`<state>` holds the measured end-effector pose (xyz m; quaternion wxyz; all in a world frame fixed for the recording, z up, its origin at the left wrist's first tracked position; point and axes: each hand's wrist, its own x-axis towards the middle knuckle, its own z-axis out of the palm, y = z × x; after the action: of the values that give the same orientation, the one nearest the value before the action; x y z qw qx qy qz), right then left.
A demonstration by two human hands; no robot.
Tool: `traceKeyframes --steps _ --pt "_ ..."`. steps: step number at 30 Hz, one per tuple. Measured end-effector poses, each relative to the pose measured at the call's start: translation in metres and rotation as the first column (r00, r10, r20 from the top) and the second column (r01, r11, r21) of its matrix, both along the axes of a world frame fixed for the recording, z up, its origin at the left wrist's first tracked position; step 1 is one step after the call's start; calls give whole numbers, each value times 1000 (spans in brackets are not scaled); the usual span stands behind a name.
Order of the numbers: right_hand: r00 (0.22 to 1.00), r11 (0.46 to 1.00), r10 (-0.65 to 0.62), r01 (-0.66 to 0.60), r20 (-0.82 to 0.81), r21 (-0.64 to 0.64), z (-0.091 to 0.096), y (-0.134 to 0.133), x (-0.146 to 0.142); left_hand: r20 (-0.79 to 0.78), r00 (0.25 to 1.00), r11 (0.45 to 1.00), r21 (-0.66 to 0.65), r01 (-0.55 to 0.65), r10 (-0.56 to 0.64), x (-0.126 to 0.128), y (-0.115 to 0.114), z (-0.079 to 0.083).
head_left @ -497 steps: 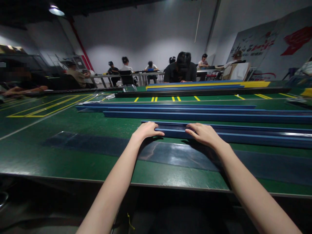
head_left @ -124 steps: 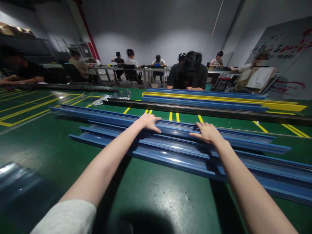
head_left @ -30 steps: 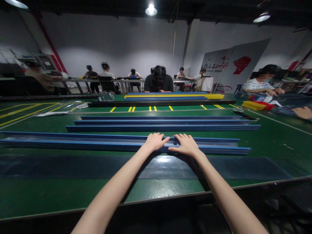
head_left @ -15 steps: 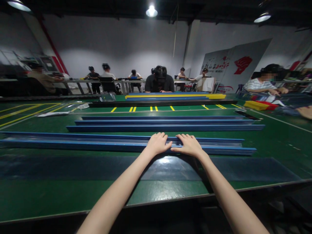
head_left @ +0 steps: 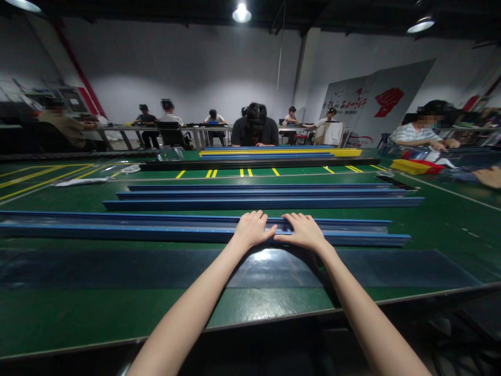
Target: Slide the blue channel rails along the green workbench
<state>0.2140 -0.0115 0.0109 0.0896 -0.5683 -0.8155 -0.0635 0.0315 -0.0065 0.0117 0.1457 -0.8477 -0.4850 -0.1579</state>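
Note:
A long blue channel rail [head_left: 117,227] lies across the green table [head_left: 78,308] just in front of me. My left hand [head_left: 252,230] and my right hand [head_left: 303,231] rest side by side on its near wall, fingers curled over the top edge and gripping it. The thumbs nearly touch. The rail's right end [head_left: 399,239] lies well to the right of my hands.
A second set of blue rails [head_left: 266,196] lies parallel farther back. Beyond it are a black rail [head_left: 254,164] and a yellow and blue stack [head_left: 282,152]. A person sits behind that stack; others sit at tables left and right. A dark strip [head_left: 117,269] runs along the near edge.
Over the last second my hands have stayed on the near rail and drawn slightly closer together. The rail's right end has shifted a little to the right.

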Motion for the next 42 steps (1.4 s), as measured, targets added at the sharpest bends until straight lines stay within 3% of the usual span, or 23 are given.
traceKeyframes --steps 10,19,25,35,39,42 --pt "1000 999 28 -28 4 33 0 -2 0 5 1000 997 -78 -12 13 -1 -4 6" --pt "984 984 175 -173 -40 43 2 -2 8 59 994 987 -132 -88 96 0 3 10" --pt "984 986 149 -141 -95 84 6 -9 25 96 987 984 -133 -115 128 -16 7 13" --pt "983 995 50 -33 -178 98 -3 -9 71 144 933 932 -207 -297 329 -56 9 22" --pt "986 996 27 -13 -165 83 -5 -6 70 87 948 941 -174 -289 307 -52 8 22" --pt "990 996 59 -50 -128 72 -3 -3 63 37 979 967 -167 -190 199 -44 6 20"
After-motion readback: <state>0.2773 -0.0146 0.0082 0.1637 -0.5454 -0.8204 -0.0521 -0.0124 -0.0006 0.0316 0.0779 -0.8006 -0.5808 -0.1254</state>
